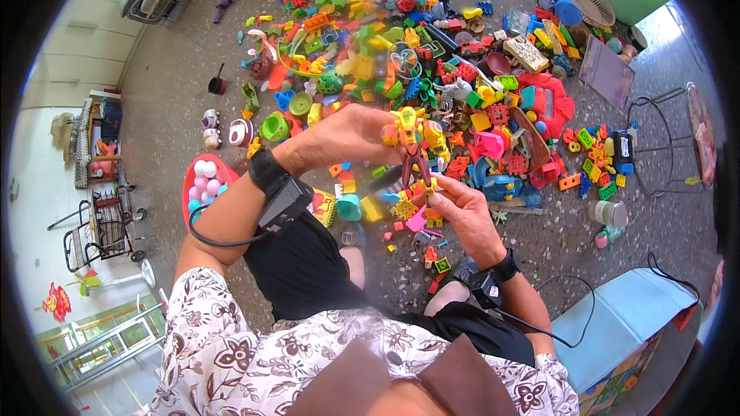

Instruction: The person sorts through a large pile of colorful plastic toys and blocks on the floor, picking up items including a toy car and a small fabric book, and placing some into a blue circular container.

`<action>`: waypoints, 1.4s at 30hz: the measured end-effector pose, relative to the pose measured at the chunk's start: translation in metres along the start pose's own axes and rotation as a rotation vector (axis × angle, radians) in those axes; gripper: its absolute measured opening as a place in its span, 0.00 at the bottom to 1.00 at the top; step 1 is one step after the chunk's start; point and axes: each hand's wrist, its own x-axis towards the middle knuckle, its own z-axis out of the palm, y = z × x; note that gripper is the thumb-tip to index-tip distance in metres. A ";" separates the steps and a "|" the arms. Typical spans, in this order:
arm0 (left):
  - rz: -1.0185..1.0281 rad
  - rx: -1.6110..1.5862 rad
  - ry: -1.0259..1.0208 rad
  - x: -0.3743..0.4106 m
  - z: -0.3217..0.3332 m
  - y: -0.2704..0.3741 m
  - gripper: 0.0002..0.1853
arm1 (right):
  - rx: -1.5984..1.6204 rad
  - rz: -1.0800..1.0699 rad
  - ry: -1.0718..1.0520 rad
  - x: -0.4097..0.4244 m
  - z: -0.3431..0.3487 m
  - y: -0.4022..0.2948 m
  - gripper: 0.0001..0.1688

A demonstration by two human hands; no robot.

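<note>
A yellow and dark red toy robot figure [413,144] is held upright above the floor, between my two hands. My left hand [361,134] is at the figure's upper body, with its fingertips partly hidden behind it. My right hand [459,208] pinches the figure's yellow lower leg between thumb and fingers. Beneath and beyond the hands spreads a large heap of plastic toys and building blocks. A zebra figure [450,94], a pink toy piece [489,143] and a red basket-like container [555,105] lie in it. A yellow block [370,208] is on the floor near my right hand.
A red tub [199,169] of pastel balls stands at my left. A light-blue box [621,318] is at the lower right, with a lidded jar [610,214] beyond it. A wire-legged stool [659,141] stands at the right. Cables run from devices on both wrists.
</note>
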 end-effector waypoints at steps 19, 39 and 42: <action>0.103 0.220 0.087 0.007 0.017 0.006 0.18 | -0.038 -0.069 0.085 0.009 0.003 0.003 0.30; 0.243 0.527 0.256 0.007 0.034 0.004 0.15 | -0.029 -0.103 0.075 0.016 0.004 -0.051 0.16; 0.046 0.317 0.181 0.011 0.029 -0.001 0.11 | 0.143 0.031 0.007 0.019 -0.003 -0.053 0.18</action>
